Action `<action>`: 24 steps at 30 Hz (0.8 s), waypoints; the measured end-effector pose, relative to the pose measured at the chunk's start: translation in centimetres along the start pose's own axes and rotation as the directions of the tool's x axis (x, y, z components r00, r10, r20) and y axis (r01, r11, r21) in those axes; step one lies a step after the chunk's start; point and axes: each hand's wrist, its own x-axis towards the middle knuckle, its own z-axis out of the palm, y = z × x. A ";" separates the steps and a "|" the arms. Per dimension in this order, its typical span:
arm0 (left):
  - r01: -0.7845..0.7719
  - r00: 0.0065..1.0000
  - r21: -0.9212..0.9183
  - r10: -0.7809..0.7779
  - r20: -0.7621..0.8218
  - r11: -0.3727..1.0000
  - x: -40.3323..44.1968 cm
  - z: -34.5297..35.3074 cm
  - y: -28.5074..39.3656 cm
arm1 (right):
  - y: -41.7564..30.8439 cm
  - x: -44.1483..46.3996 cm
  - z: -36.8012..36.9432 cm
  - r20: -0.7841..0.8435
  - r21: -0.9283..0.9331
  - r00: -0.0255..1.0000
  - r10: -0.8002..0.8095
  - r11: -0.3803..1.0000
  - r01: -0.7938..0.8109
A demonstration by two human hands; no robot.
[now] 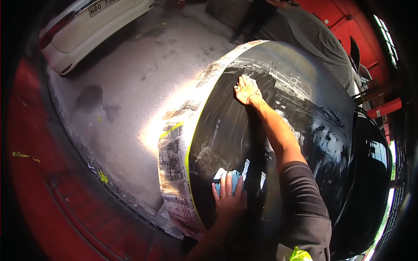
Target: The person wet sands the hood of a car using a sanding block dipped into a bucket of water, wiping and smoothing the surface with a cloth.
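Note:
The black car panel (265, 130), likely a hood, curves across the middle, wet and streaked with whitish residue. My right arm stretches far over it, and my right hand (246, 89) presses on its upper part with the fingers bent and together. What lies under those fingers is hidden. Nearer to me, my left hand (228, 198) rests on a light blue cloth (233, 180) against the panel, its fingers over the cloth. Along the panel's left edge runs yellow masking tape (187, 163), with newspaper masking (172, 158) beyond it.
A white car (96, 32) stands at the upper left on the concrete floor (130, 78). A grey cover (307, 39) drapes something at the upper right, near a person (254, 19) in dark clothes. Yellow tape scraps (102, 176) lie by the red floor (35, 182).

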 end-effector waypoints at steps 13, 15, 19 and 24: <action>0.007 1.000 0.032 -0.007 0.011 0.999 -0.1 -0.2 0.3 | 11.4 -2.4 0.9 -0.010 -0.076 0.961 0.277 0.958 -0.277; 0.004 0.999 0.040 -0.005 0.031 0.999 -1.0 -0.3 0.0 | 8.2 -5.5 -2.4 0.132 0.042 0.988 0.082 0.995 -0.088; -0.017 1.000 0.055 0.017 0.000 0.998 -0.3 0.0 0.1 | -2.8 -25.1 -7.0 0.168 0.272 0.898 -0.406 0.895 0.354; 0.006 0.999 0.052 -0.009 0.050 0.999 0.1 -0.8 0.5 | 11.0 -8.4 -0.4 -0.055 0.114 0.992 0.112 0.988 -0.105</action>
